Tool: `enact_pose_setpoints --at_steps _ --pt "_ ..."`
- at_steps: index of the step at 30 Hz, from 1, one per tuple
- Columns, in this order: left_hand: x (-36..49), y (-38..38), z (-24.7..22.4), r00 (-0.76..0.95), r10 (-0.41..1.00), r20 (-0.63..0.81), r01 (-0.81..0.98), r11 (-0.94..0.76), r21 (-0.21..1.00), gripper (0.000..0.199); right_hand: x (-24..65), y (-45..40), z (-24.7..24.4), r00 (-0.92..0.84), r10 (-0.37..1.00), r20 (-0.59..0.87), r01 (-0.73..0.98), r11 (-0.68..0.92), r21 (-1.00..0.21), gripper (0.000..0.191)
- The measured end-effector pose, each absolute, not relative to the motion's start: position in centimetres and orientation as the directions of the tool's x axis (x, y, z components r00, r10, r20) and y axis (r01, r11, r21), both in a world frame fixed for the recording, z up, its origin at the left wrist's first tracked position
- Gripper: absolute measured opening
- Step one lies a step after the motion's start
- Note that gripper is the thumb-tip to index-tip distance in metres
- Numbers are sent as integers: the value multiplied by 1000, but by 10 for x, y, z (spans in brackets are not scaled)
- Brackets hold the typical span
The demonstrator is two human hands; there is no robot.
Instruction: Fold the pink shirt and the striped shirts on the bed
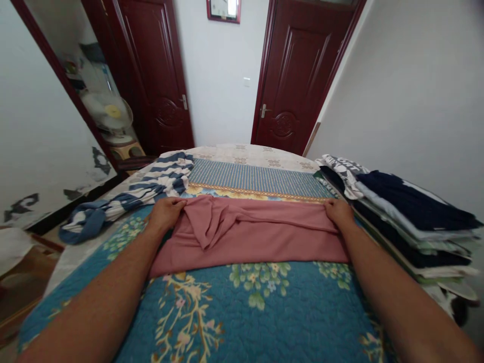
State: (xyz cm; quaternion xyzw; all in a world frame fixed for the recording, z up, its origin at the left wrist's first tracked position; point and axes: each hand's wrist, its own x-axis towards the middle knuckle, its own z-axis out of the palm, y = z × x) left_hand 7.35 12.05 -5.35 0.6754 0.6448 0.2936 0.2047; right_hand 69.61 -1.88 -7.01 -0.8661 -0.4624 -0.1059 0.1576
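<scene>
A pink garment (272,234), possibly a shirt, lies folded into a long strip across the blue floral quilt (287,312). Toward its left end, a loose flap of the cloth is bunched into creases. My left hand (165,214) pinches the garment's far left corner between thumb and fingers. At the opposite end, my right hand (339,212) grips the far right corner. The cloth is stretched between both hands and rests on the quilt.
A striped blue-and-white garment (162,176) lies crumpled at the far left. Folded clothes (412,212) are stacked on the right beside the wall. Two dark red doors (291,75) and a fan (111,111) stand beyond the bed.
</scene>
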Motion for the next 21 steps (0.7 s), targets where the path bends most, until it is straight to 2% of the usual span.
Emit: enact_pose_setpoints --at_steps 3,5,8,11,14,16,19,21 --pt "76 117 -52 -8 983 186 805 -104 584 41 701 -20 -79 516 800 308 856 -493 -154 37" --pt "77 116 -51 -32 978 204 799 -97 593 38 701 -21 -84 518 790 327 854 -496 -156 38" --pt "76 115 -51 -63 988 139 678 -60 732 33 704 -22 -88 533 779 330 845 -507 -168 40" --pt "72 116 -50 -92 996 19 416 21 909 30 709 -22 -89 508 803 311 861 -478 -172 40" --pt "68 114 -44 -61 996 -60 249 74 966 33 712 -22 -87 494 826 272 868 -449 -211 38" --pt "69 109 -36 2 997 -73 281 70 957 45 712 -23 -85 489 841 231 866 -439 -238 37" --pt "76 100 -27 112 993 -27 422 -23 907 68 709 -25 -82 475 859 188 868 -424 -258 39" --pt "82 95 -24 216 976 17 541 -134 830 60 705 -29 -80 457 864 211 880 -405 -246 39"
